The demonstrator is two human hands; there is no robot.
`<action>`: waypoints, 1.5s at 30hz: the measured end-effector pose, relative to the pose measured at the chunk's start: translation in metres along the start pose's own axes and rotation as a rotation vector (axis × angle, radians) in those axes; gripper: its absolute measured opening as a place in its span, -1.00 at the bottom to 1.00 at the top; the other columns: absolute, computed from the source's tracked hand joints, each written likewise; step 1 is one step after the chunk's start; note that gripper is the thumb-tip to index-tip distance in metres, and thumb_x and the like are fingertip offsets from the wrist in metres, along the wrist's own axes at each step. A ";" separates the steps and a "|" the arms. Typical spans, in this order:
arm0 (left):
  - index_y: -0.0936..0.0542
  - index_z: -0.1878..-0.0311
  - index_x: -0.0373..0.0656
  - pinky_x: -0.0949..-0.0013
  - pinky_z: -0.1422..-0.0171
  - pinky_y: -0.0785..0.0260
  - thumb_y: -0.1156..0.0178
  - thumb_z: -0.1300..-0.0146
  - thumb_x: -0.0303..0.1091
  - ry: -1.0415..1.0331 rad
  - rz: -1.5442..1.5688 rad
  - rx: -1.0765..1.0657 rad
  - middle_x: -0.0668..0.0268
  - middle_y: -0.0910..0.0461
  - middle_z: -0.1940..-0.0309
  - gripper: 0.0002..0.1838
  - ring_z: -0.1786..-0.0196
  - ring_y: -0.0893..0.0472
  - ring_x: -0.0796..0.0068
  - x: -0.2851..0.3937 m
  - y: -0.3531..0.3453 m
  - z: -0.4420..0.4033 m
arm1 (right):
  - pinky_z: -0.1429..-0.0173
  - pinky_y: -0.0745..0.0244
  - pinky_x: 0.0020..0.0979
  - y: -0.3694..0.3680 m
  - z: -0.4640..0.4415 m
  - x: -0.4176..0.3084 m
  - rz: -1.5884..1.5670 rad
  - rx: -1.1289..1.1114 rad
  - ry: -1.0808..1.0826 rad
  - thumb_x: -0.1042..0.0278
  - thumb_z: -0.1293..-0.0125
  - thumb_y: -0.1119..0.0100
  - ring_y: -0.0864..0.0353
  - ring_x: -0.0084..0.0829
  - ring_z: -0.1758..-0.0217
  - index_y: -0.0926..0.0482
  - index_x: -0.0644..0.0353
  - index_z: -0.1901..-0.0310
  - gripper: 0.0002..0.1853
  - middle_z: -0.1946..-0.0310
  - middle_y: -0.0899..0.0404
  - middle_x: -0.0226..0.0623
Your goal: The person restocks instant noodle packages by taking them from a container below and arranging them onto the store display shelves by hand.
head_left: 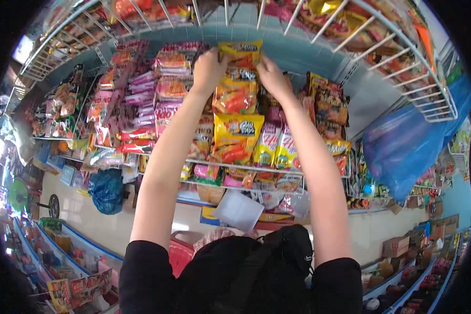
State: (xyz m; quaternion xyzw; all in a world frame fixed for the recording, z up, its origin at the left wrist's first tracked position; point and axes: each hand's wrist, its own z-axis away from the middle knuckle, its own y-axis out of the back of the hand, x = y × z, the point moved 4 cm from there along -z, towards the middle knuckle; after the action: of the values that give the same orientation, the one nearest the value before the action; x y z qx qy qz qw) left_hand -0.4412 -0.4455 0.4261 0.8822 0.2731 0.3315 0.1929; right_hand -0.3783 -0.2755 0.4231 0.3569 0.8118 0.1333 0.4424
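Observation:
Both my arms reach forward to a wire shelf. My left hand (209, 69) pinches the left edge of a yellow food packet (239, 50), and my right hand (273, 77) grips its right edge. This packet is at the back of a column of similar yellow-orange packets. Nearer me in the column are another orange packet (235, 97) and a front yellow packet (237, 137). Pink-and-orange packets (177, 86) are stacked left of my left hand. Purple-and-yellow packets (268, 141) stand to the right of the column. Some of my fingertips are hidden behind the packet.
An upper wire rack (379, 44) with more packets curves overhead. A blue plastic bag (397, 141) hangs at the right; a dark blue bag (106, 191) is at the lower left. Below the shelf are a white container (239, 210) and a red stool (180, 257). Stocked bins line both sides.

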 end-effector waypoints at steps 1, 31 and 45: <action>-0.52 0.20 -0.25 0.06 0.18 -0.40 -0.13 -0.14 -0.20 -0.062 0.011 0.054 0.00 -0.56 0.37 -0.70 0.25 -0.54 -0.06 0.012 0.013 0.006 | -0.21 -0.25 -0.22 0.009 0.010 -0.012 -0.023 0.081 0.128 0.26 -0.30 0.14 -0.32 0.09 -0.15 -0.25 0.25 -0.22 -0.52 -0.08 -0.36 0.14; -0.52 0.09 -0.22 0.17 0.04 -0.37 -0.10 -0.11 -0.22 0.627 0.256 -0.941 0.03 -0.58 0.19 -0.65 0.11 -0.57 0.17 0.011 -0.277 0.440 | 0.01 -0.35 -0.30 -0.067 0.429 0.291 -0.931 -0.033 -1.358 0.14 -0.26 -0.02 -0.46 -0.49 0.17 -0.53 0.10 0.12 -0.73 0.28 -0.53 -0.42; -0.50 -0.01 -0.10 0.29 -0.14 -0.31 -0.01 -0.25 -0.17 0.980 0.719 -0.825 0.23 -0.55 0.10 -0.67 -0.01 -0.49 0.32 -0.046 -0.334 0.457 | -0.15 -0.29 -0.21 -0.181 0.463 0.365 -0.175 -0.233 -0.875 0.12 -0.14 -0.12 -0.41 -0.21 -0.06 -0.37 0.18 -0.06 -0.52 -0.01 -0.45 -0.24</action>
State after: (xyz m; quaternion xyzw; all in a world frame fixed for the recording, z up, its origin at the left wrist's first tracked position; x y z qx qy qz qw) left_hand -0.2730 -0.2868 -0.0932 0.5237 -0.1252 0.8064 0.2445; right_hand -0.2136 -0.1954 -0.1657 0.2577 0.5555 0.0224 0.7902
